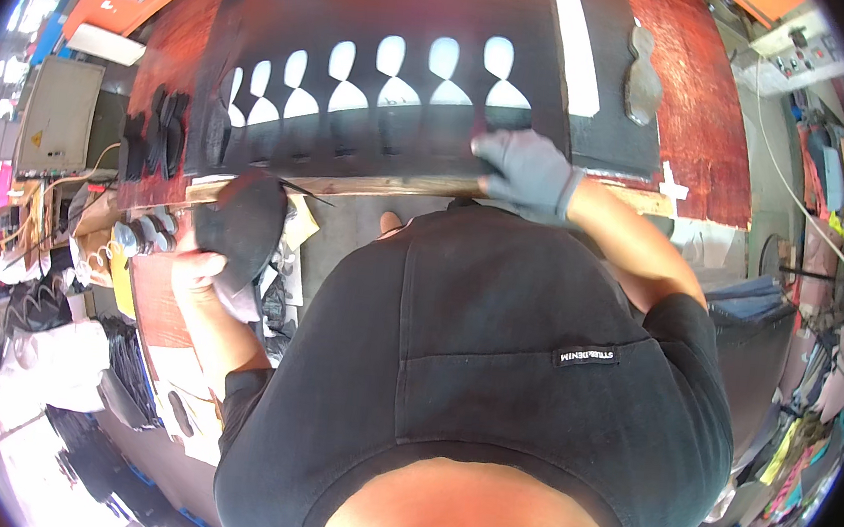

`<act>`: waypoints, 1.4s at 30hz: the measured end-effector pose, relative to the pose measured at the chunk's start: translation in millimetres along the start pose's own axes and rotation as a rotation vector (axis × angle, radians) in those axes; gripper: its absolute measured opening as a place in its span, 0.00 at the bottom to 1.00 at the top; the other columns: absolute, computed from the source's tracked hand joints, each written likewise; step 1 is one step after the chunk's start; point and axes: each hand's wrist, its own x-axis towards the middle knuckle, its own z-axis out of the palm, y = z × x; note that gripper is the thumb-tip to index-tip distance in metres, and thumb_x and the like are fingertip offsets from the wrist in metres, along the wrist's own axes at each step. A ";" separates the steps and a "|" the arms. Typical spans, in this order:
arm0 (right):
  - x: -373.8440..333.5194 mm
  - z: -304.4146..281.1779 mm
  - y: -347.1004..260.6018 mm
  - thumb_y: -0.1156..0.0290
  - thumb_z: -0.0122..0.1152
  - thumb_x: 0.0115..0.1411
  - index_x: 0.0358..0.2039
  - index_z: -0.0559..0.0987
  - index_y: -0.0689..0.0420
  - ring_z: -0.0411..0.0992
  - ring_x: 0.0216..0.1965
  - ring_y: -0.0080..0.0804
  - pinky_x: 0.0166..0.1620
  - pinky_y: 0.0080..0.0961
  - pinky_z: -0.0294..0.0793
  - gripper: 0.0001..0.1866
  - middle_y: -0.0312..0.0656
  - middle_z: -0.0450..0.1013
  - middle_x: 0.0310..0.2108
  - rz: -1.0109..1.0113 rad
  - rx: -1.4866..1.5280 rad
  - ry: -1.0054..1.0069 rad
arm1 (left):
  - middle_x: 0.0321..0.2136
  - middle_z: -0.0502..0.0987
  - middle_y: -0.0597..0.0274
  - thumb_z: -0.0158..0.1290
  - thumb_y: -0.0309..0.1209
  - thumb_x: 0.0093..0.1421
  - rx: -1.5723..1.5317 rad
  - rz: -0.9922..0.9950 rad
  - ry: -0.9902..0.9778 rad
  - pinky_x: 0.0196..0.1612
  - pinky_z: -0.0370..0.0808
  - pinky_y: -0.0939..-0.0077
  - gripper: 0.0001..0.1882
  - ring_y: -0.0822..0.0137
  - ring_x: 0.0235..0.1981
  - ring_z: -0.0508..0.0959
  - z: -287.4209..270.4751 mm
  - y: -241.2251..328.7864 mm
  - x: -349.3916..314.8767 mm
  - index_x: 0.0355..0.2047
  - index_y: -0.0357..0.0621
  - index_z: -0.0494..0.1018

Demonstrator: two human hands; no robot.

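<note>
A large black board [394, 5] lies across the work table in front of me. Along it runs a row of pale, hourglass-like sole shapes [392, 57], white at the far part and dark toward me. My right hand [530, 173], in a grey glove, hovers at the board's near edge below the rightmost shape. Its fingertips point left with a gap between them, slightly blurred, and nothing shows in them. At the lower left, my bare left hand [198, 272] grips black sole-shaped pieces [245, 226], thumb on top. How many pieces it holds is hidden.
Dark sole pieces [166, 126] lie on the red table surface to the left. Right of the board are a white strip [576, 46] and another dark sole [644, 82]. A wooden strip [378, 187] edges the table. A grey cabinet [58, 116] stands at left, a control box [797, 50] at far right.
</note>
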 end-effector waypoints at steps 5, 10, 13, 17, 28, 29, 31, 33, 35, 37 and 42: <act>-0.2 -14.5 -1.3 0.60 0.59 0.54 0.49 0.70 0.57 0.68 0.43 0.46 0.47 0.36 0.67 0.24 0.47 0.70 0.42 -0.097 0.036 0.411 | 0.48 0.70 0.53 0.62 0.29 0.38 -0.089 0.247 0.152 0.50 0.66 0.68 0.39 0.60 0.47 0.71 34.7 44.8 -14.5 0.52 0.28 0.64; 53.8 -33.8 -44.7 0.60 0.57 0.58 0.49 0.70 0.60 0.66 0.48 0.28 0.50 0.26 0.65 0.23 0.38 0.69 0.44 -0.127 1.292 0.096 | 0.39 0.75 0.64 0.59 0.32 0.55 0.337 0.063 -0.022 0.47 0.68 0.75 0.20 0.72 0.40 0.72 84.7 27.8 76.4 0.46 0.37 0.70; 89.1 -29.1 -63.1 0.62 0.58 0.56 0.52 0.69 0.60 0.65 0.48 0.26 0.53 0.25 0.62 0.25 0.37 0.69 0.45 0.041 1.672 0.208 | 0.42 0.73 0.65 0.56 0.34 0.58 0.385 0.065 -0.180 0.50 0.67 0.73 0.20 0.72 0.44 0.71 107.8 -2.2 126.1 0.49 0.39 0.69; 106.2 -25.5 -60.2 0.63 0.62 0.52 0.45 0.73 0.61 0.70 0.38 0.25 0.44 0.23 0.69 0.22 0.39 0.72 0.37 0.125 1.316 0.405 | 0.43 0.74 0.61 0.55 0.37 0.59 0.353 -0.001 -0.111 0.51 0.66 0.72 0.21 0.70 0.47 0.71 98.5 -16.3 138.8 0.49 0.39 0.70; 194.4 -54.3 -78.0 0.62 0.60 0.52 0.50 0.68 0.59 0.70 0.47 0.41 0.49 0.31 0.68 0.27 0.50 0.71 0.43 -0.062 0.542 0.266 | 0.44 0.73 0.55 0.47 0.34 0.64 -0.522 0.302 0.034 0.49 0.71 0.62 0.16 0.59 0.46 0.73 6.9 -7.3 192.9 0.48 0.39 0.65; 203.2 -47.3 -79.6 0.62 0.59 0.52 0.52 0.67 0.58 0.70 0.47 0.41 0.49 0.30 0.67 0.27 0.50 0.71 0.43 0.012 0.581 0.314 | 0.44 0.73 0.55 0.46 0.33 0.64 -0.621 0.337 0.062 0.49 0.71 0.62 0.15 0.59 0.46 0.73 1.6 -8.3 197.4 0.48 0.39 0.66; 217.9 -28.5 -84.4 0.63 0.58 0.53 0.55 0.65 0.57 0.70 0.47 0.40 0.50 0.30 0.67 0.29 0.50 0.70 0.44 0.037 0.700 0.455 | 0.44 0.73 0.55 0.46 0.32 0.64 -0.688 0.322 0.190 0.49 0.71 0.61 0.14 0.58 0.46 0.73 -8.9 -11.3 204.7 0.47 0.40 0.66; 225.8 -10.1 -87.6 0.64 0.56 0.56 0.55 0.64 0.56 0.70 0.47 0.39 0.50 0.29 0.67 0.27 0.49 0.70 0.44 0.117 0.733 0.490 | 0.43 0.73 0.54 0.46 0.32 0.64 -0.769 0.281 0.255 0.49 0.71 0.61 0.14 0.58 0.45 0.73 -18.1 -17.6 210.2 0.47 0.40 0.66; 231.8 3.8 -88.3 0.64 0.55 0.57 0.56 0.64 0.56 0.70 0.47 0.40 0.49 0.30 0.68 0.27 0.50 0.70 0.44 0.183 0.690 0.521 | 0.43 0.73 0.54 0.46 0.31 0.64 -0.849 0.197 0.302 0.49 0.71 0.60 0.14 0.57 0.44 0.74 -27.0 -25.1 217.0 0.48 0.40 0.65; 236.8 11.5 -85.0 0.66 0.54 0.59 0.57 0.64 0.55 0.70 0.44 0.32 0.47 0.25 0.68 0.26 0.46 0.70 0.42 0.259 0.751 0.529 | 0.44 0.72 0.52 0.47 0.33 0.64 -0.946 0.047 0.264 0.50 0.69 0.57 0.15 0.55 0.46 0.72 -37.0 -32.0 224.0 0.48 0.41 0.64; 246.3 20.0 -74.2 0.69 0.53 0.59 0.57 0.65 0.55 0.66 0.41 0.19 0.46 0.18 0.65 0.25 0.35 0.69 0.41 0.391 1.141 0.517 | 0.45 0.70 0.54 0.49 0.34 0.63 -1.126 -0.102 -0.011 0.53 0.67 0.54 0.16 0.53 0.48 0.70 -59.6 -38.5 232.2 0.49 0.44 0.63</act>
